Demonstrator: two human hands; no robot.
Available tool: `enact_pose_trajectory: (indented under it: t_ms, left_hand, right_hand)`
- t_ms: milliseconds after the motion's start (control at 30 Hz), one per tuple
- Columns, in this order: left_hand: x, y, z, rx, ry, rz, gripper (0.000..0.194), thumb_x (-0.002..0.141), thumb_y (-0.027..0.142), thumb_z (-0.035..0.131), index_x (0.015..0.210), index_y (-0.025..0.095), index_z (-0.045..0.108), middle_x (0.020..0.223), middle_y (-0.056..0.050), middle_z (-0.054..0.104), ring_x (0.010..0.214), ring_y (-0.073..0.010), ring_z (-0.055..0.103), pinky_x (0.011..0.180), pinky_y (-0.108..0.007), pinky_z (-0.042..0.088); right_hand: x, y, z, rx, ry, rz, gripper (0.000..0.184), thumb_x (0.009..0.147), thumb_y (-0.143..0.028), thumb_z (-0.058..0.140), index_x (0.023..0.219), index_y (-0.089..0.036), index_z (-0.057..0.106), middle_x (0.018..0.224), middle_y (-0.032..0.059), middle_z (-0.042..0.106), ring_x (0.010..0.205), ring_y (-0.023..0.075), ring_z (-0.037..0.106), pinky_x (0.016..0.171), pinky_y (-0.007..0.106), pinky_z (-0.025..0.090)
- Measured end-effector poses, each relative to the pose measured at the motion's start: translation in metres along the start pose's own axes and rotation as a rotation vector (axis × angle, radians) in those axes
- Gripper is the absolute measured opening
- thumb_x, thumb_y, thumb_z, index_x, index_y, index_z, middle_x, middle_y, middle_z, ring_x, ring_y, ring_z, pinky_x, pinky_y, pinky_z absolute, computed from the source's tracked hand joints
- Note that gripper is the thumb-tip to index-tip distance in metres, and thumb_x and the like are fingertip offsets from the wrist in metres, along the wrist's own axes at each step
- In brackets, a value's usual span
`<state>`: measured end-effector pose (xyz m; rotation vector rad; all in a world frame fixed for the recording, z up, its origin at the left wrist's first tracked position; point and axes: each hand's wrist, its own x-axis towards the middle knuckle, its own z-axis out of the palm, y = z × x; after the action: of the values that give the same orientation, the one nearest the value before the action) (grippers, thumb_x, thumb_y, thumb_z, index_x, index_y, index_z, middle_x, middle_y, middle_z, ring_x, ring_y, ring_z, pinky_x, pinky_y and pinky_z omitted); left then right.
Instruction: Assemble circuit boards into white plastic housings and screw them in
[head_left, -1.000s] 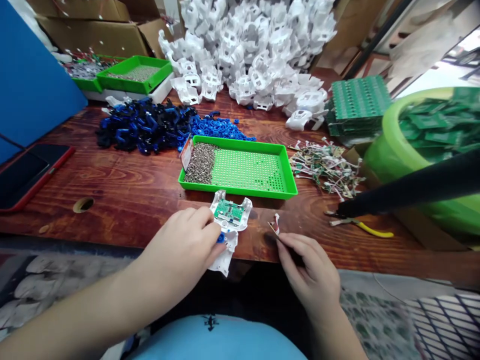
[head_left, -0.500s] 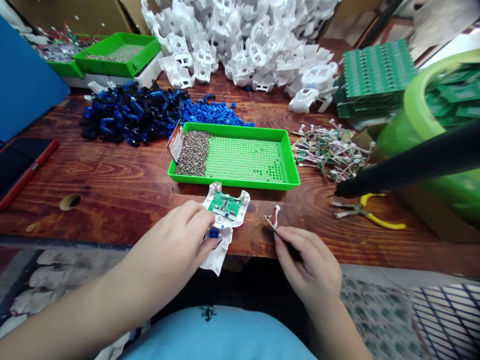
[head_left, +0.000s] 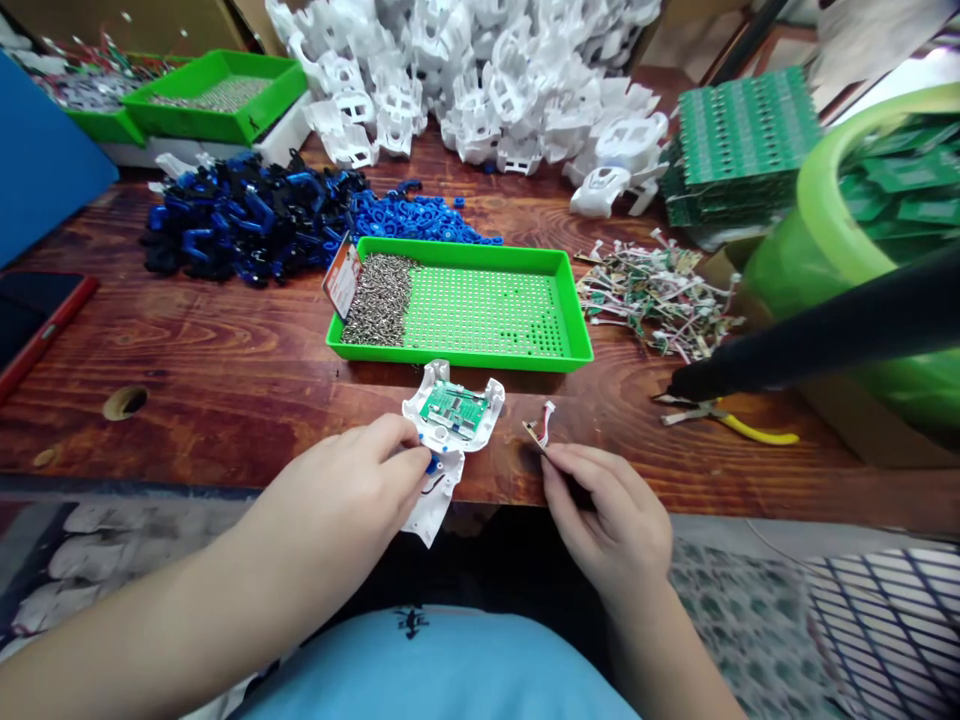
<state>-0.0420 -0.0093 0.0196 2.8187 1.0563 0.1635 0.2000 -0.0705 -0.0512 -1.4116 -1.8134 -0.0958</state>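
Note:
My left hand [head_left: 367, 475] is closed at the left side of a white plastic shell [head_left: 491, 400], its thumb and forefinger together over a blue part [head_left: 433, 464]. What those fingertips pinch is hidden. A green circuit board [head_left: 454, 408] lies inside the shell. Below it, a second white shell piece [head_left: 435, 505] hangs over the table's front edge, with a dark wire showing. My right hand [head_left: 611, 505] pinches a small circuit board [head_left: 534, 433] with a white connector and short red and white wires, held apart from the shells to their right.
Behind the shells stands a green tray [head_left: 480, 363] with screws [head_left: 379, 300] at its left end. Wired boards [head_left: 660, 290] are heaped to the right, near yellow-handled pliers [head_left: 757, 430]. A black rod [head_left: 825, 310] juts in from the right. Blue parts [head_left: 255, 215] and white shells [head_left: 480, 80] are piled behind.
My left thumb and forefinger have drawn together over the blue part. The shell with the board has turned slightly. My right hand still holds the small board; the whole view has shifted a little.

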Motion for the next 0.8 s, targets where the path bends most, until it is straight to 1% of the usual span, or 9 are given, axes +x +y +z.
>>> enact_pose_trajectory:
  t_ms: [133, 200, 367, 433, 533, 600, 700, 800]
  left_hand:
    - [0.001, 0.000, -0.002, 0.032, 0.078, 0.098, 0.030, 0.092, 0.010, 0.040, 0.096, 0.009, 0.069, 0.096, -0.016, 0.071, 0.076, -0.0291, 0.069, 0.059, -0.042, 0.058]
    - [0.002, 0.001, -0.004, 0.014, 0.088, 0.137, 0.030, 0.092, 0.011, 0.040, 0.095, 0.009, 0.069, 0.094, -0.016, 0.072, 0.074, -0.0294, 0.070, 0.058, -0.044, 0.059]
    - [0.006, 0.002, -0.006, -0.006, 0.080, 0.139, 0.028, 0.094, 0.021, 0.045, 0.092, 0.012, 0.072, 0.091, -0.013, 0.073, 0.073, -0.0307, 0.070, 0.056, -0.048, 0.059]
    - [0.005, 0.001, -0.005, 0.009, 0.077, 0.144, 0.027, 0.094, 0.021, 0.046, 0.093, 0.011, 0.072, 0.092, -0.014, 0.073, 0.073, -0.0308, 0.070, 0.057, -0.047, 0.059]
    - [0.004, -0.001, -0.004, 0.057, 0.062, 0.123, 0.021, 0.090, 0.015, 0.052, 0.096, 0.009, 0.070, 0.093, -0.015, 0.073, 0.079, -0.0321, 0.069, 0.060, -0.046, 0.059]
    - [0.005, -0.001, -0.005, 0.078, 0.047, 0.115, 0.017, 0.085, 0.010, 0.056, 0.095, 0.009, 0.070, 0.089, -0.013, 0.073, 0.078, -0.0320, 0.068, 0.060, -0.045, 0.058]
    - [0.010, -0.001, -0.009, 0.086, 0.062, 0.161, 0.013, 0.079, 0.006, 0.061, 0.086, 0.010, 0.071, 0.083, -0.013, 0.071, 0.073, -0.0312, 0.066, 0.061, -0.046, 0.057]
    - [0.015, -0.003, -0.010, 0.075, 0.076, 0.194, 0.010, 0.078, 0.006, 0.062, 0.080, 0.010, 0.072, 0.086, -0.015, 0.070, 0.077, -0.0322, 0.066, 0.063, -0.046, 0.058]
  right_hand:
    - [-0.002, 0.000, 0.001, 0.002, 0.007, -0.001, 0.031, 0.078, -0.006, 0.067, 0.105, -0.020, 0.064, 0.099, 0.0059, 0.071, 0.088, 0.0158, 0.068, 0.080, 0.028, 0.056]
    - [-0.002, 0.000, 0.001, 0.001, 0.011, -0.006, 0.031, 0.078, -0.005, 0.068, 0.105, -0.019, 0.064, 0.098, 0.0060, 0.071, 0.087, 0.0157, 0.068, 0.080, 0.027, 0.056]
    - [-0.001, -0.001, 0.002, -0.015, 0.026, -0.015, 0.028, 0.078, -0.006, 0.067, 0.103, -0.019, 0.065, 0.096, 0.0059, 0.071, 0.085, 0.0160, 0.069, 0.078, 0.028, 0.057]
    - [-0.001, -0.001, 0.003, -0.019, 0.028, -0.019, 0.028, 0.078, -0.007, 0.067, 0.102, -0.019, 0.064, 0.096, 0.0060, 0.072, 0.084, 0.0162, 0.069, 0.077, 0.027, 0.057]
    - [-0.001, -0.001, 0.003, -0.025, 0.032, -0.019, 0.028, 0.078, -0.007, 0.068, 0.102, -0.020, 0.064, 0.096, 0.0059, 0.072, 0.084, 0.0162, 0.069, 0.077, 0.027, 0.057]
    - [-0.001, -0.001, 0.003, -0.025, 0.036, -0.016, 0.028, 0.078, -0.007, 0.067, 0.102, -0.020, 0.064, 0.095, 0.0054, 0.072, 0.084, 0.0161, 0.069, 0.077, 0.027, 0.057]
    - [-0.001, -0.001, 0.003, -0.026, 0.039, -0.019, 0.027, 0.078, -0.007, 0.067, 0.102, -0.020, 0.064, 0.095, 0.0049, 0.072, 0.084, 0.0157, 0.069, 0.077, 0.027, 0.057]
    - [0.000, -0.002, 0.002, -0.026, 0.042, -0.024, 0.026, 0.078, -0.007, 0.067, 0.101, -0.020, 0.064, 0.095, 0.0053, 0.072, 0.084, 0.0155, 0.069, 0.077, 0.026, 0.057]
